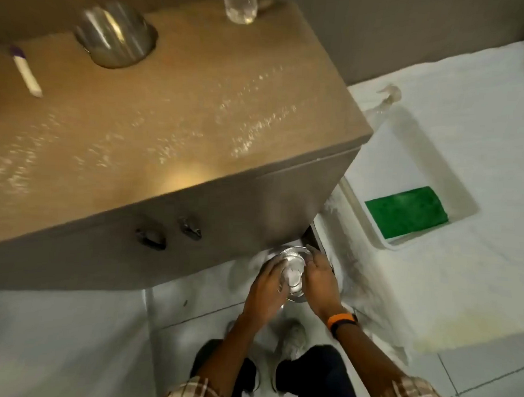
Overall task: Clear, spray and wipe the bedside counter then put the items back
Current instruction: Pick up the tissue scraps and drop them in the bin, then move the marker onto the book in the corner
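Glass bowl (293, 271) between both hands (265, 291), below the counter (168, 119) edge.

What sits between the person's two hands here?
In the head view, a small clear glass bowl with something white inside sits between the left hand and right hand, low beside the brown bedside counter.

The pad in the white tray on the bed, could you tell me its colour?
Green pad, clearest in the head view.
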{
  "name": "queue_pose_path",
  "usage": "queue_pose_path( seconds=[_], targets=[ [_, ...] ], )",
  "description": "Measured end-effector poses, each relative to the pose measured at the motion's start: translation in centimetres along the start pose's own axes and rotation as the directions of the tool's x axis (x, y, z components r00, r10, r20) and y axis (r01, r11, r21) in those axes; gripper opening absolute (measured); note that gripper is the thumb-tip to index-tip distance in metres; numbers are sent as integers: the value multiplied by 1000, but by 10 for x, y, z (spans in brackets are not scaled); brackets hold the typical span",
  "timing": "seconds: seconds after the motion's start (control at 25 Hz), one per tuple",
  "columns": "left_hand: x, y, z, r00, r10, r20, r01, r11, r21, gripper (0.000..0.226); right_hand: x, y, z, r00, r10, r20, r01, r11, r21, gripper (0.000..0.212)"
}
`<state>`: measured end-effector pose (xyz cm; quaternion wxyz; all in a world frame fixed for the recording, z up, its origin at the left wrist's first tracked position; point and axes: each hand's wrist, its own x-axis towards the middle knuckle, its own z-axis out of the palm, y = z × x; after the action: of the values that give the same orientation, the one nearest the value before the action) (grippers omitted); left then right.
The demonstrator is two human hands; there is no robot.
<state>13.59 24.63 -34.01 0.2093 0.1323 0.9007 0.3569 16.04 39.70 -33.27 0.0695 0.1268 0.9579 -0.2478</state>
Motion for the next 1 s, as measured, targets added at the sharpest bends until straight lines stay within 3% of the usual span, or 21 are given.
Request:
queue_pose_path(
  seconds=[0.12,0.2,0.28,0.4,0.52,0.76,1.0],
  targets=[
    [-45,49,-66,989,143,-43,-132,972,194,60,-33,-61,-67,984,-163,-75,159,985,-62,58],
    [-63,72,-111,943,303,-140,-250,918,308,66,-41,-99,-101,956,-270,-117,259,961,-100,58],
    [-68,86,-155,887,386,-253,-281,886,368,77,-29,-139,-125,887,-413,-207,400,910,-107,60],
    [-60,90,-236,830,348,-437,-152,894,422,77,15,-214,-162,776,-568,-274,542,823,-170,60],
    [-49,78,-314,773,298,-561,0,883,469,74,57,-284,-184,728,-632,-266,594,775,-213,59],
    [-16,22,-439,763,127,-634,278,821,498,82,129,-399,-163,721,-662,-205,612,747,-261,70],
    [10,-65,-542,840,-74,-537,362,814,454,83,196,-497,-119,760,-644,-82,621,758,-200,63]
  ],
)
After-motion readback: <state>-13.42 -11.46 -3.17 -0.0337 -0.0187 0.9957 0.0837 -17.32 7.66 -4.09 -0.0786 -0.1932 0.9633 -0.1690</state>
